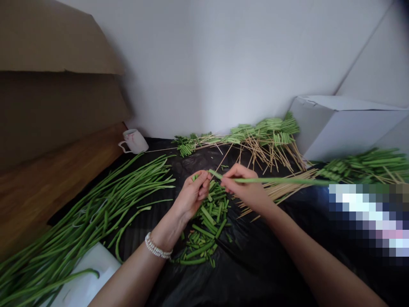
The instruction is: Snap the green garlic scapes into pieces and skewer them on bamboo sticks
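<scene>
My left hand, with a beaded bracelet at its wrist, is closed in a pinch. A thin bamboo skewer slants up and right from its fingertips, and a bit of green shows behind the fingers. Between the fingers of my right hand lies a long green bean, its near end close to my left fingertips and its length stretching right. Below both hands is a heap of short cut bean pieces on black plastic sheeting.
Long whole beans spread at left, partly over a white object. Skewered bean pieces line the wall; more beans lie right. Loose skewers, a mug, a white box and cardboard surround.
</scene>
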Tool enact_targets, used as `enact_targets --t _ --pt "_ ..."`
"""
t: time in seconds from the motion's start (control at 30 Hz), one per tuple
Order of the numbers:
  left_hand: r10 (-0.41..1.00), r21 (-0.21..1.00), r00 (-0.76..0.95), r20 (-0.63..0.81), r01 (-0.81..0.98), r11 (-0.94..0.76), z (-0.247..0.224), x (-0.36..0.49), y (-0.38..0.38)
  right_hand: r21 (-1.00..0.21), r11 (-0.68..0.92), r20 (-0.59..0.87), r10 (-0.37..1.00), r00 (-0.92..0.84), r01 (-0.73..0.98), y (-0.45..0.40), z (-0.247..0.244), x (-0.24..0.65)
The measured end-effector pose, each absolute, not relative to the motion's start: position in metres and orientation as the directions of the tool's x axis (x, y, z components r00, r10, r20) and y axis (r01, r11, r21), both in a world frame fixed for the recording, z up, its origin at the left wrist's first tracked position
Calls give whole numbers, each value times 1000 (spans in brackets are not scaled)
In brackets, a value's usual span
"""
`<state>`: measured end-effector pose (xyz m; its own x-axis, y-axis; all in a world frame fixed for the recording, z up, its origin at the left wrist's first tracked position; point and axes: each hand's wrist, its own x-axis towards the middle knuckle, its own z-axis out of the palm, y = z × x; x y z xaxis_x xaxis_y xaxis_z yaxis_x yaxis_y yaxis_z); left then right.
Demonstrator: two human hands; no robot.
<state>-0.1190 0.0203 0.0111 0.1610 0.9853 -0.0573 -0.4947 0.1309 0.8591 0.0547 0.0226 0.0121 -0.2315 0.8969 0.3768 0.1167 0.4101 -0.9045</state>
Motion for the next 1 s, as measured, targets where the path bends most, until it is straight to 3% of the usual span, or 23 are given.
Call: enact_targets --t 0.1,0.2,0.3,0.37,0.43,0.47,0.53,0.7,0.83,1.0 --pt "979 673 76 -191 -716 187 15 -136 32 -807 541 462 827 -320 236 8 12 43" --pt "978 607 62 -197 -776 172 19 -147 37 -900 416 342 861 -376 132 8 13 43" --pt "967 753 209 -145 -611 245 21 -143 29 -974 198 221 940 -258 -113 20 15 54" --pt "898 902 408 -167 -305 306 22 -136 19 -954 132 186 964 -190 -268 29 15 61" --pt "770 954 590 -243 4 299 24 -130 10 -938 82 156 968 -198 -336 32 15 64" --pt "724 955 636 -267 75 287 25 -129 7 -939 57 141 963 -229 -339 33 15 64" --pt "716 953 644 -270 74 293 24 -128 7 -948 17 119 946 -302 -317 30 13 62" --pt "836 933 492 -243 -119 341 13 -130 17 -980 13 102 891 -442 -199 24 6 54" --pt "810 944 528 -256 -45 328 9 -129 16 -997 24 53 888 -457 -69 22 6 52" --pt "814 941 508 -281 -19 337 11 -128 15 -980 -39 36 930 -365 -194 27 7 54"
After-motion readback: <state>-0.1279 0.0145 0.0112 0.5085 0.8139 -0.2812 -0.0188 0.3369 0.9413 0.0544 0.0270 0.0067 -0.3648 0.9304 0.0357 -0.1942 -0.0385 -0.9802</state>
